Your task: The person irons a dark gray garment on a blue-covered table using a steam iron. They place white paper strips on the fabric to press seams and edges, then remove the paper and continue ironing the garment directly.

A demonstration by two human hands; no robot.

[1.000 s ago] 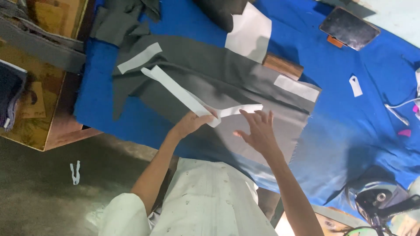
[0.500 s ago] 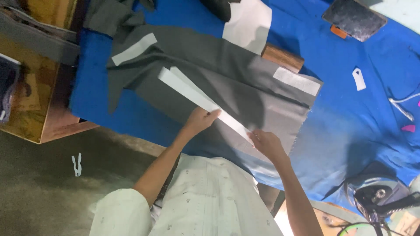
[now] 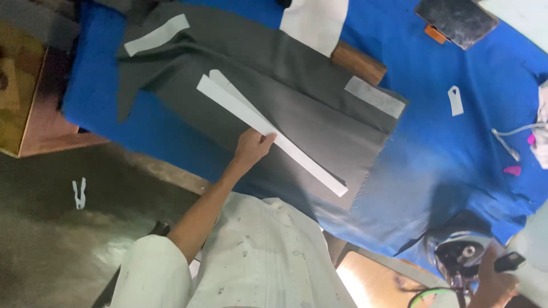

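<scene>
- Left hand reaches out from a bare forearm, palm down, fingers pressed flat on the long white strip about halfway along it. It's pinning the strip down more than gripping it.
- That strip lies diagonally across the dark grey fabric, which is spread out on the blue-covered counter.
- Right hand is way off at the bottom right corner, wrapped around the handle of an iron at the counter's edge, so fingers closed on that.
- Two shorter pale strips sit on the fabric, one upper left, one on the right.
- A wooden block pokes out from under the cloth, and a small white tag lies on the blue cover.
- Grey concrete floor below with a white scrap on it.
</scene>
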